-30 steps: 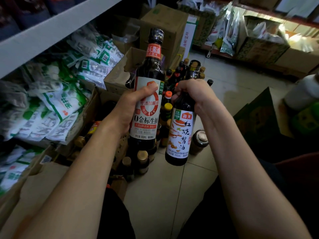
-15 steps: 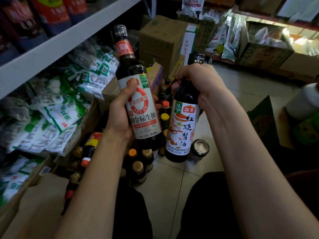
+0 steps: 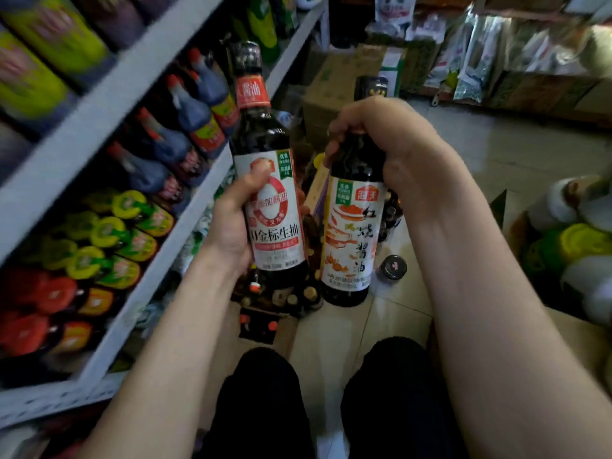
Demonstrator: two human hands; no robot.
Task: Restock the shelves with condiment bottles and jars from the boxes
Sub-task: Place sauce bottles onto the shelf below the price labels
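My left hand point(image 3: 231, 223) grips a dark soy sauce bottle point(image 3: 265, 180) around its white and red label; the bottle stands nearly upright with a red neck band. My right hand point(image 3: 381, 140) clasps the neck of a second dark soy sauce bottle point(image 3: 352, 240) with a white and orange label, which hangs upright next to the first. Both bottles are held in the air in front of the white shelves point(image 3: 109, 104) on my left.
The shelves hold rows of dark bottles point(image 3: 172, 127) and yellow- and red-capped bottles point(image 3: 109, 233). More bottles point(image 3: 291, 296) and a small jar point(image 3: 392, 268) stand on the tiled floor. Cardboard boxes point(image 3: 344, 81) sit behind; a box of capped containers point(image 3: 576, 246) is on the right.
The view has swung up toward the stocked shelves. Both bottles have risen and shifted toward the shelf side, still in my hands.
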